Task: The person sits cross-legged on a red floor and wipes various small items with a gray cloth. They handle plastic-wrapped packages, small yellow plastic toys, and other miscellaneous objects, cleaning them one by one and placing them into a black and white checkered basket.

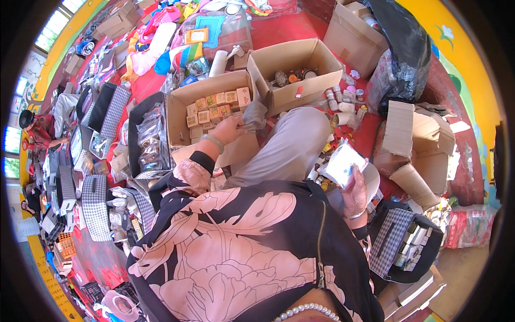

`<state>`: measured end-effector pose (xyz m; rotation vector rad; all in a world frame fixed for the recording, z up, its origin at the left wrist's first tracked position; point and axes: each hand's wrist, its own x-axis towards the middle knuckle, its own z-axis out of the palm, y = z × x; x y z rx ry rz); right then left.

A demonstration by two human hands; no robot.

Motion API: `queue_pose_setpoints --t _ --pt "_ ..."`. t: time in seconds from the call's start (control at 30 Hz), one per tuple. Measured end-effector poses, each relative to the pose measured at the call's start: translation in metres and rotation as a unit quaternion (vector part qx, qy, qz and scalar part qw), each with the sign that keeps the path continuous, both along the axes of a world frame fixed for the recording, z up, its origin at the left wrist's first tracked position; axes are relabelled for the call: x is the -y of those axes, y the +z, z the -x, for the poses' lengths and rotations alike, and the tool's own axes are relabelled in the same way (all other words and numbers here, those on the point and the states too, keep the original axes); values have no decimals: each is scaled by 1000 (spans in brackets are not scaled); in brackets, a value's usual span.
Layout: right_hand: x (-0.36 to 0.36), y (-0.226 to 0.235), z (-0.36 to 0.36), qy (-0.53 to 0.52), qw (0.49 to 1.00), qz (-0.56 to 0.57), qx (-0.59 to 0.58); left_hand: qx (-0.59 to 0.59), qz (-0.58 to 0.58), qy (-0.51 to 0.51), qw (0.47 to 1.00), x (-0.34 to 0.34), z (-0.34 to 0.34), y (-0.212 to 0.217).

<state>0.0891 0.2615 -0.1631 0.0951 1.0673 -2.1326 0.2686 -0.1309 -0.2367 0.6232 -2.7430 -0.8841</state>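
Observation:
My left hand (228,130), with a bangle at its wrist, is closed on a crumpled grey cloth (254,115) by the near right corner of an open cardboard box (182,130). Rows of small tan and yellow boxes (212,110) fill part of that carton. Over to the right, beside my knee, my right hand (355,194) grips a flat white packet (344,163) in clear wrapping, its thumb on the front. Beyond the left hand stands a second open carton (300,96) with a few brown and orange items at its bottom.
Small jars and bottles (346,107) lie scattered on the red floor past my knee. A torn open carton (424,155) and a checkered storage bin (405,244) stand at right. A black plastic bag (399,59) slumps behind. More checkered bins (96,206) crowd the left, where another person (40,126) sits.

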Motion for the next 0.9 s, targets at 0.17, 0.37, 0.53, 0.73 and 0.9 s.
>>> queue_pose_setpoints --t 0.17,0.37,0.53,0.73,0.9 --pt "-8 3 -2 -9 1000 -17 -8 -74 -81 66 992 -3 8 9" --pt "3 27 10 37 996 -62 -43 -300 -30 101 948 8 58 112" --pt "25 41 12 65 996 -42 -33 -374 -75 -26 924 -60 107 239" --pt "39 43 5 -9 999 29 -25 -248 -94 -348 899 -191 110 235" --pt "19 60 4 35 997 67 7 -306 -113 -351 878 -203 109 195"
